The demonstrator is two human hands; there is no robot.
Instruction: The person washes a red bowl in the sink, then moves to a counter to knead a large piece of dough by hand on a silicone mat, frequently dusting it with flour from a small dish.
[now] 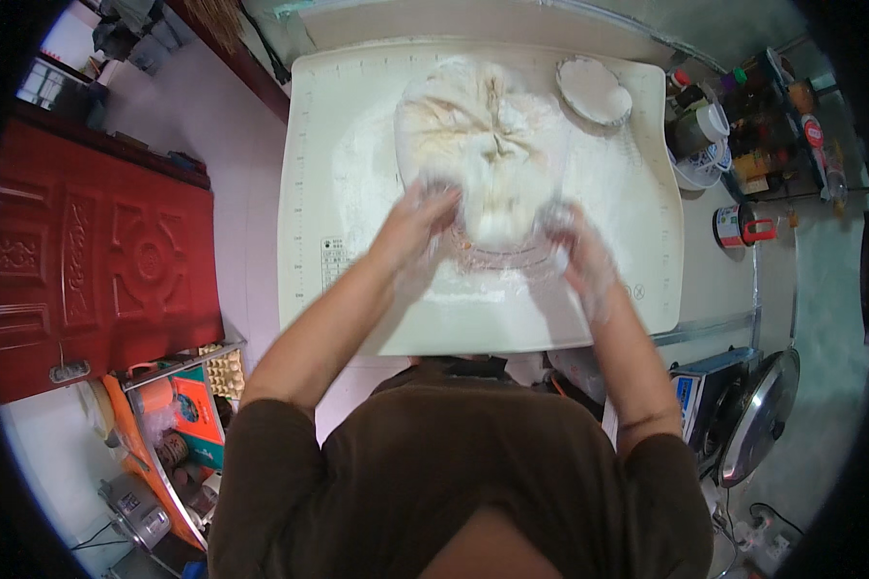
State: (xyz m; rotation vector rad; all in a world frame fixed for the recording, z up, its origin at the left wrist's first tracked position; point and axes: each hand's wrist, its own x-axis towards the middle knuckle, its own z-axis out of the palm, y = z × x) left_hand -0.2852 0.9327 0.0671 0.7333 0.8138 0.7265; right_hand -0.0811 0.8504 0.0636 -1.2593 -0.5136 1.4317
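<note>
A broad, flour-dusted sheet of dough (445,119) lies on a pale pastry mat (333,145) with printed scales. Its surface is gathered in creases that meet near its middle. The near flap of the dough is blurred, and a translucent, wrinkled layer shows along its near edge; what that layer is I cannot tell. My left hand (434,210) is at the flap's left side, fingers curled inward. At its right side is my right hand (568,235). Both hands seem to wear clear plastic gloves. Motion blur hides whether the fingertips grip the dough.
A floured round dish (594,90) stands at the mat's far right corner. Jars and bottles (699,130) line the right side, with a red-handled container (742,226) nearer. A large pan lid (760,420) leans at lower right. A red panelled door (101,253) is at left.
</note>
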